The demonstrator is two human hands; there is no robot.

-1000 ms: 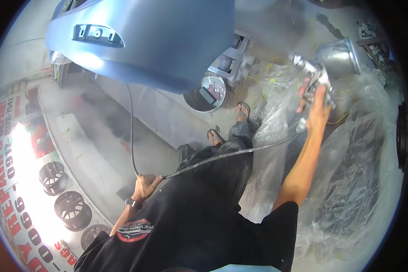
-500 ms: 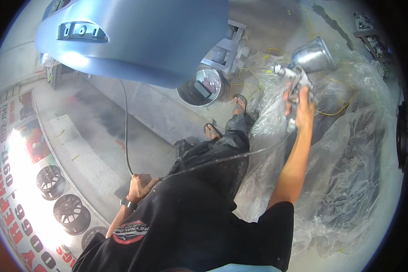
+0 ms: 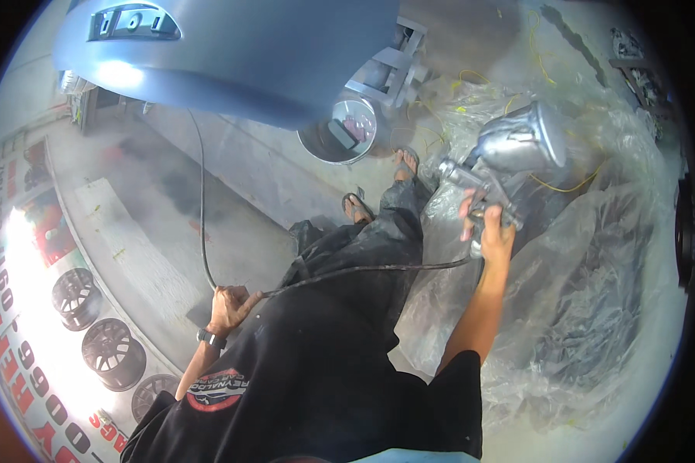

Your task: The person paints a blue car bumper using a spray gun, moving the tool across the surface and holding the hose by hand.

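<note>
My right hand [image 3: 493,228] is closed round the handle of a spray gun [image 3: 479,185], which has a silver metal cup [image 3: 522,140] on top. The gun points up and to the left, apart from the blue-grey car body panel [image 3: 232,62] at the top of the view. A dark air hose [image 3: 363,268] runs from the gun's handle across my front. My left hand [image 3: 232,309] is wrapped round this hose low on the left, and from there the hose goes up behind the panel. The panel has a recess with cut-outs [image 3: 134,22].
Crumpled clear plastic sheeting [image 3: 540,309] covers something at the right. Below the panel stands a metal bucket [image 3: 338,150] with a dark block and a pink piece inside. Beside it is a grey metal frame [image 3: 394,65]. Black wheel rims [image 3: 114,353] are on a printed banner at the left.
My right hand has brought the spray gun down and slightly left, nearer to me and farther from the panel. The left hand keeps the hose, moving only slightly. The view has shifted a little.
</note>
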